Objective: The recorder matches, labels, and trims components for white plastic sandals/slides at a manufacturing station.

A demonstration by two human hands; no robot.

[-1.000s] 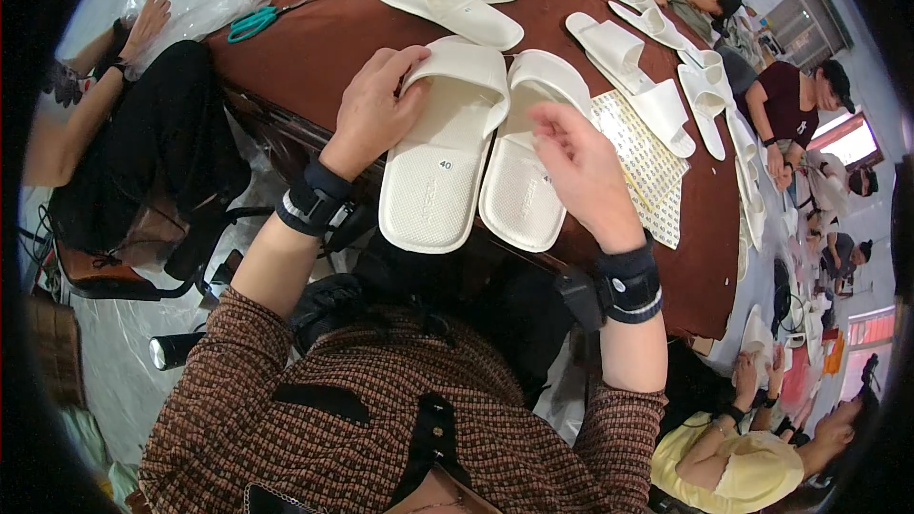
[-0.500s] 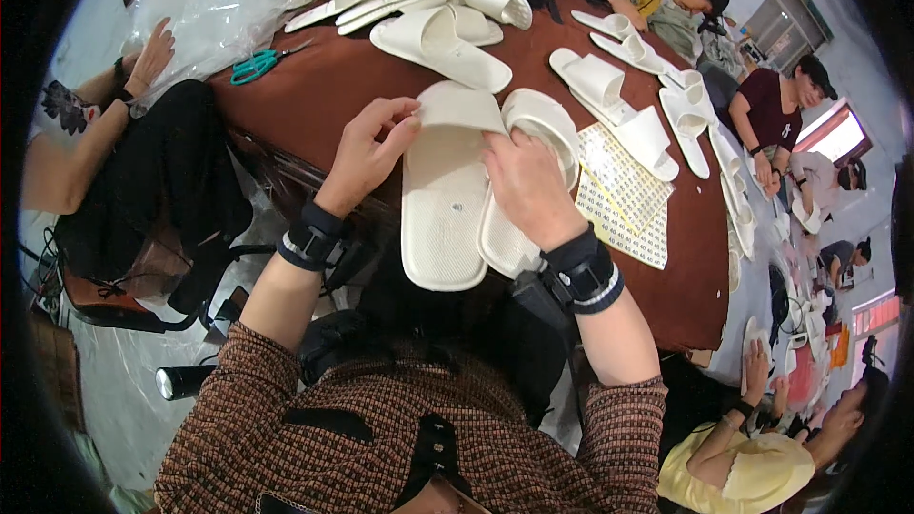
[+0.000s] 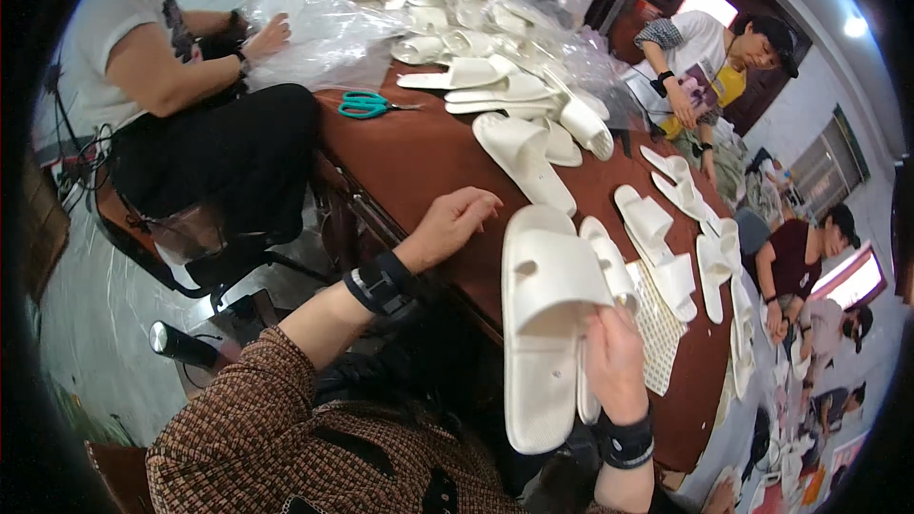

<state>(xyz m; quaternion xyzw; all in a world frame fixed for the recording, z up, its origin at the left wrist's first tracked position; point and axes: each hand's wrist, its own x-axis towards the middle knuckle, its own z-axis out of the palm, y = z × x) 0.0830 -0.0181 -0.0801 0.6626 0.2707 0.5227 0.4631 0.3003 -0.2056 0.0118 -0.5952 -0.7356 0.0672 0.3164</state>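
My right hand (image 3: 617, 362) is closed on a pair of white slippers, gripping the inner edges of their straps. The nearer slipper (image 3: 540, 390) shows its whole footbed, with a small dark mark near the heel. The other slipper (image 3: 606, 252) is partly hidden behind it and my fingers. To the left, apart from the pair, my left hand (image 3: 452, 226) hovers by the table's edge. Its thumb and fingers are pressed together; whether something tiny is between them cannot be made out. A sheet of small round stickers (image 3: 659, 347) lies beside the pair, partly covered.
White slippers (image 3: 522, 157) lie on the brown tabletop (image 3: 409, 152), with a larger pile (image 3: 447, 0) behind and more pairs (image 3: 657, 247) at right. Teal-handled scissors (image 3: 364, 105) rest near clear plastic (image 3: 314, 29). A co-worker (image 3: 157, 57) sits at left; others work along the right.
My view has swung up and left. The left hand has come away from the slipper strap, its fingers now bunched together. The right hand still holds the pair.
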